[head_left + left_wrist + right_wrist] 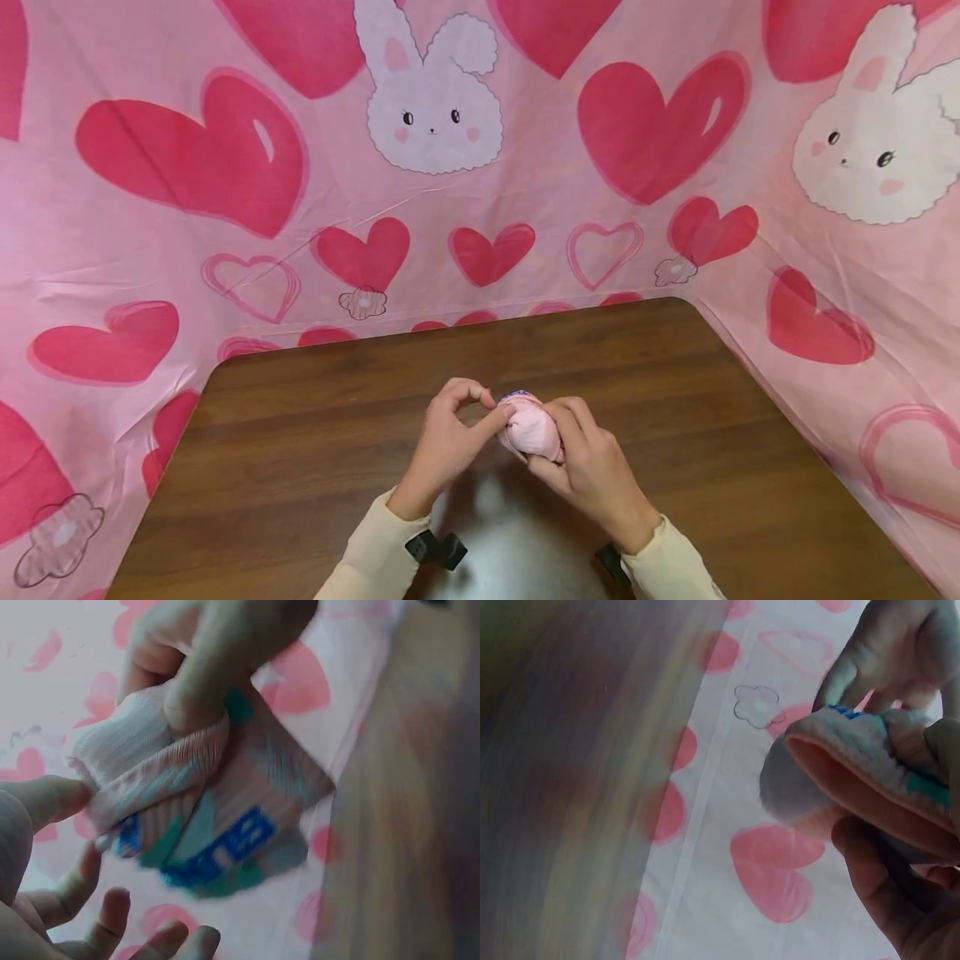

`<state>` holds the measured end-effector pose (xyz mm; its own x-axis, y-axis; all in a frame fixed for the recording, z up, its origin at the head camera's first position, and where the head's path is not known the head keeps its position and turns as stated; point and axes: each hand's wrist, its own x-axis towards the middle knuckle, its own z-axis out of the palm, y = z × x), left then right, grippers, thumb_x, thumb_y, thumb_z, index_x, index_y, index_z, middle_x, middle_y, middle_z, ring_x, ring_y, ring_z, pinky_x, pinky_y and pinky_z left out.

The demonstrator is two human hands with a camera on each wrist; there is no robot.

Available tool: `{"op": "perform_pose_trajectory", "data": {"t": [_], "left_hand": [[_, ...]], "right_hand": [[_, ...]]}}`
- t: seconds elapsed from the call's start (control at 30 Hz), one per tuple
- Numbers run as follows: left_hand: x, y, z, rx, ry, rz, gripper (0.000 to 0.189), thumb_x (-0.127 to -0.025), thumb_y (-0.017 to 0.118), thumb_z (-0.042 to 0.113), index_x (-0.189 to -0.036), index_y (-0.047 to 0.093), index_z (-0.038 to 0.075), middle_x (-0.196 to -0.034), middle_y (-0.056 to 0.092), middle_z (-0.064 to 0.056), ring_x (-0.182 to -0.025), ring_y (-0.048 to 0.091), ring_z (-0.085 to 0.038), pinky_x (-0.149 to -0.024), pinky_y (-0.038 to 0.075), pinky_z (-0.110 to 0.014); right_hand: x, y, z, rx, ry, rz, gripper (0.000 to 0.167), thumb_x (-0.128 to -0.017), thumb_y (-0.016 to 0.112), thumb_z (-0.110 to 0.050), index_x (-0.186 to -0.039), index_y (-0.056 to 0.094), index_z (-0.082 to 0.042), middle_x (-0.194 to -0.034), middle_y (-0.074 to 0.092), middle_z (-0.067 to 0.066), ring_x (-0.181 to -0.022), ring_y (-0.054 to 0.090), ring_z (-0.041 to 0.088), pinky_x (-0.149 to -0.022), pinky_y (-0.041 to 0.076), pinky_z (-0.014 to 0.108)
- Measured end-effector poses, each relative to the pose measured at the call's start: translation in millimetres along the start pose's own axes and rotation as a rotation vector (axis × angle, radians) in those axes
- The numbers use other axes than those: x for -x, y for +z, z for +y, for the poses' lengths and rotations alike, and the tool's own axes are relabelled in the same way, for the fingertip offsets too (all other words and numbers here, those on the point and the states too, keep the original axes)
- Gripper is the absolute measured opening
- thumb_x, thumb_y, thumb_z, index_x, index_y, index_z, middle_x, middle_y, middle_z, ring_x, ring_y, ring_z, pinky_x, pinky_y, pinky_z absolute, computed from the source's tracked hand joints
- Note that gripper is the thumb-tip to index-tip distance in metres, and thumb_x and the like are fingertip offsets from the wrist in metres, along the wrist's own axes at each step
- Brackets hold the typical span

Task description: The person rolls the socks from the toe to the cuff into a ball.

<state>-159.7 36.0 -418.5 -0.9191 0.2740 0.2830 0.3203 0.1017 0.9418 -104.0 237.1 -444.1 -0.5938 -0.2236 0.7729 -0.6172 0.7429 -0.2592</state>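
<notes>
Person's L hand (455,433) is pinching one edge of a pink knit bundle (534,432), prob. a folded sock; R hand (592,458) is gripping the opp. side. Folding's looking approx. halfway: cloth is lapping over itself, but an opening (862,789) is gaping, so tucking's prob. remaining. Bundle's sitting btwn both grips, above the surface (300,458).

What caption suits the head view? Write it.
Right hand grips a pink fabric bundle, left hand touching it over a brown table.
</notes>
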Motion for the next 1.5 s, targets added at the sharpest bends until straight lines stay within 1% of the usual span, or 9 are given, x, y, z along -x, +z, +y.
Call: {"op": "perform_pose_trajectory", "data": {"t": [0.1,0.23,0.37,0.6,0.8,0.93,1.2,1.37,1.5], "left_hand": [[3.1,-2.4,1.7,-0.238,0.12,0.051,0.015,-0.078,0.087,0.025,-0.078,0.073,0.021,-0.088,0.061,0.007,-0.086,0.06,-0.014,-0.068,0.054,-0.027],[4.2,-2.3,9.6,-0.391,0.227,0.037,0.008,-0.077,0.084,0.019,-0.074,0.077,0.019,-0.076,0.062,0.009,-0.069,0.061,-0.01,-0.06,0.05,-0.027],[3.5,-0.3,18.0,-0.427,0.23,0.02,0.006,-0.074,0.079,0.01,-0.073,0.075,0.015,-0.073,0.059,0.007,-0.063,0.055,-0.007,-0.057,0.048,-0.024],[3.1,6.1,12.4,-0.397,0.147,0.014,0.008,-0.079,0.069,0.007,-0.076,0.069,0.014,-0.075,0.054,0.007,-0.064,0.051,-0.009,-0.058,0.045,-0.026],[0.1,13.3,-9.6,-0.438,0.248,0.115,0.025,-0.078,0.059,-0.003,-0.06,0.06,0.014,-0.07,0.052,0.008,-0.062,0.049,-0.008,-0.055,0.04,-0.024],[1.7,13.9,-14.1,-0.337,0.273,0.118,0.03,-0.076,0.056,-0.009,-0.056,0.058,0.014,-0.071,0.053,0.007,-0.063,0.05,-0.009,-0.052,0.041,-0.023],[7.7,4.1,1.1,0.002,0.028,0.023,0.021,-0.091,0.063,0.002,-0.077,0.075,0.013,-0.084,0.065,0.001,-0.084,0.06,-0.019,-0.073,0.051,-0.033],[8.4,-3.0,3.0,0.082,0.036,-0.054,0.007,-0.091,0.076,0.016,-0.093,0.08,0.011,-0.087,0.069,-0.004,-0.08,0.062,-0.021,-0.069,0.052,-0.031],[5.8,-6.4,4.2,0.114,0.057,-0.109,0.007,-0.085,0.08,0.009,-0.092,0.081,0.008,-0.082,0.068,-0.007,-0.074,0.059,-0.02,-0.062,0.049,-0.027]], "right_hand": [[-0.1,-0.4,1.6,0.051,-0.022,0.06,0.045,-0.076,0.072,-0.024,-0.113,0.063,0.002,-0.099,0.056,0.009,-0.065,0.061,0.018,-0.054,0.054,0.037],[-1.6,-0.2,1.3,0.111,-0.082,0.117,0.043,-0.089,0.063,-0.032,-0.113,0.064,0.003,-0.089,0.051,0.009,-0.054,0.051,0.015,-0.045,0.049,0.033],[-3.7,0.5,-0.4,0.148,-0.155,0.153,0.049,-0.098,0.058,-0.041,-0.111,0.064,0.006,-0.084,0.048,0.009,-0.05,0.045,0.013,-0.041,0.047,0.029],[-9.0,-3.1,-3.4,0.065,-0.224,0.254,0.043,-0.096,0.061,-0.034,-0.103,0.067,0.008,-0.082,0.054,0.01,-0.053,0.048,0.011,-0.044,0.046,0.025],[-14.5,-11.9,-10.6,-0.003,-0.267,0.314,0.038,-0.095,0.064,-0.03,-0.096,0.068,0.007,-0.082,0.059,0.01,-0.055,0.053,0.013,-0.045,0.046,0.025],[-18.1,-17.1,-12.0,-0.034,-0.252,0.298,0.034,-0.093,0.063,-0.028,-0.097,0.069,0.006,-0.083,0.06,0.008,-0.057,0.055,0.012,-0.047,0.047,0.025],[-20.7,-18.3,-7.1,-0.065,-0.193,0.284,0.033,-0.089,0.063,-0.025,-0.098,0.069,0.006,-0.082,0.057,0.007,-0.057,0.051,0.01,-0.047,0.044,0.022],[-20.4,-17.2,-5.8,-0.068,-0.188,0.293,0.033,-0.088,0.064,-0.025,-0.097,0.068,0.006,-0.081,0.057,0.007,-0.056,0.051,0.01,-0.047,0.043,0.022],[-20.8,-18.2,-6.2,-0.068,-0.202,0.288,0.036,-0.092,0.065,-0.029,-0.098,0.069,0.006,-0.083,0.059,0.009,-0.059,0.055,0.013,-0.049,0.047,0.024]]}}
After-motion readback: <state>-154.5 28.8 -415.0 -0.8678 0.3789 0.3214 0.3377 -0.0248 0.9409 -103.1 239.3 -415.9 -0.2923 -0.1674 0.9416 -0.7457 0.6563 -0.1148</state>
